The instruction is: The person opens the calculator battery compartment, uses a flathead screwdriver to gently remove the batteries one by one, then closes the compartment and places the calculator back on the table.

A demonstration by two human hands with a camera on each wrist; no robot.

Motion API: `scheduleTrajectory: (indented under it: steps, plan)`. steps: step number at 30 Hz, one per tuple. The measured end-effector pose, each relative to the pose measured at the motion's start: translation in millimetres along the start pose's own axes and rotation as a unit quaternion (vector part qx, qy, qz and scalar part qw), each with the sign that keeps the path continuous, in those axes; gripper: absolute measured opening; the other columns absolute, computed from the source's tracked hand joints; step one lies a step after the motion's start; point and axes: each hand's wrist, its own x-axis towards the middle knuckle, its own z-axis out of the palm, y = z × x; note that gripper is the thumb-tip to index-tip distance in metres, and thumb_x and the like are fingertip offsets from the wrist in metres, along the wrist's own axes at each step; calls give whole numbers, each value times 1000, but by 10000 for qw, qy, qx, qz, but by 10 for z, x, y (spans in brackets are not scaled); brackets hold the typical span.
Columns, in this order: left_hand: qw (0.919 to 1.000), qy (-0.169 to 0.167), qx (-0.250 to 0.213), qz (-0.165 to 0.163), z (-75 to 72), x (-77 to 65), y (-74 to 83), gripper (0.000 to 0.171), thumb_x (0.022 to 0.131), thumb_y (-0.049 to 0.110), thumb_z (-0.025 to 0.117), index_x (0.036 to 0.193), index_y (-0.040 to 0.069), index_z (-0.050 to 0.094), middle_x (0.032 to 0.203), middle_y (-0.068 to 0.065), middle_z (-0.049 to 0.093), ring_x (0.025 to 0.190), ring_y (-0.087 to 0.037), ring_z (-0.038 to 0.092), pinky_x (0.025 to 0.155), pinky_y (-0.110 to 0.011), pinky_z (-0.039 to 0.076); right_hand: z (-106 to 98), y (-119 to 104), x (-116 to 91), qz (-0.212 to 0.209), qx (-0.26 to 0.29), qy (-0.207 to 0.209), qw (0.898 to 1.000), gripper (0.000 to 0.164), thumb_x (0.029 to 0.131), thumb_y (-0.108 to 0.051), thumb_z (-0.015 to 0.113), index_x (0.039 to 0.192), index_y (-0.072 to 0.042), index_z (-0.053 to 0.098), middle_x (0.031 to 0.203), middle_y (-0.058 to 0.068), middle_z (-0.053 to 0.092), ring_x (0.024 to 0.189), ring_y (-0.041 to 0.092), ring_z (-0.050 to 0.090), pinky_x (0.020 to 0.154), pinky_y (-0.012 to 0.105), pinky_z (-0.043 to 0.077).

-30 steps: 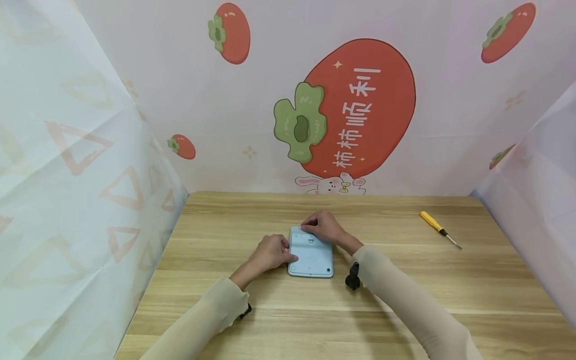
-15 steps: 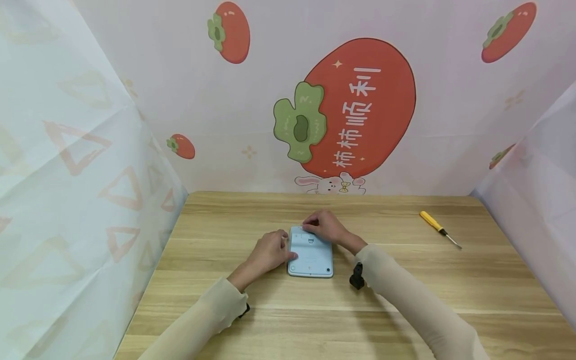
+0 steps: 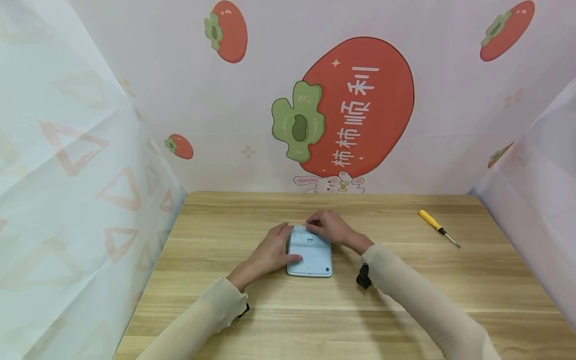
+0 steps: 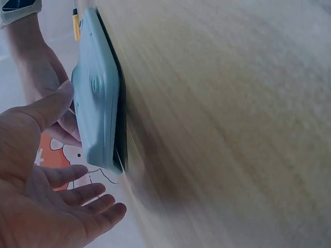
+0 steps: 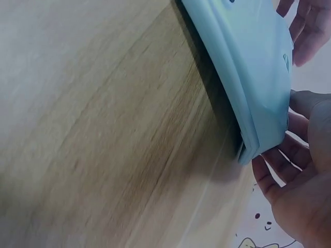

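A pale blue calculator (image 3: 315, 261) lies underside up on the wooden table, with small holes and round feet on its back. My left hand (image 3: 270, 251) is at its left side. In the left wrist view, the left thumb (image 4: 54, 106) rests on the back while the other fingers spread out loosely beside the far edge. My right hand (image 3: 333, 227) grips the far end; in the right wrist view its thumb (image 5: 305, 101) is on the back and its fingers (image 5: 266, 181) curl at the edge. The keys face down, hidden.
A yellow-handled screwdriver (image 3: 433, 222) lies at the back right of the table (image 3: 297, 320). A printed cloth wall (image 3: 252, 165) rises behind the table, and similar sheets hang at both sides. A small black camera (image 3: 363, 277) hangs from the right wrist.
My left fingers have straightened and reached toward the calculator's far left corner. My right hand has slid slightly right along the far edge. The calculator stays almost in place.
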Motion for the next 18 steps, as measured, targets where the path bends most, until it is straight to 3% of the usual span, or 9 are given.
scheduleTrajectory:
  steps: [8, 18]
  plan:
    - [9995, -165, 198, 192, 51, 7, -27, 103, 86, 43, 89, 163, 1, 34, 170, -24, 30, 158, -40, 29, 127, -53, 30, -78, -39, -51, -384, -268, 45, 9989, 30, 103, -22, 72, 126, -3, 76, 120, 10, 78, 111, 22, 74, 95, 42, 61]
    - [9970, -447, 537, 322, 78, -1, -1, 108, 87, 52, 86, 166, 4, 29, 174, -19, 21, 161, -35, 22, 130, -52, 22, -166, -59, -155, -736, -524, -229, 9956, 35, 100, -29, 77, 127, -6, 77, 125, 9, 77, 118, 26, 72, 100, 45, 59]
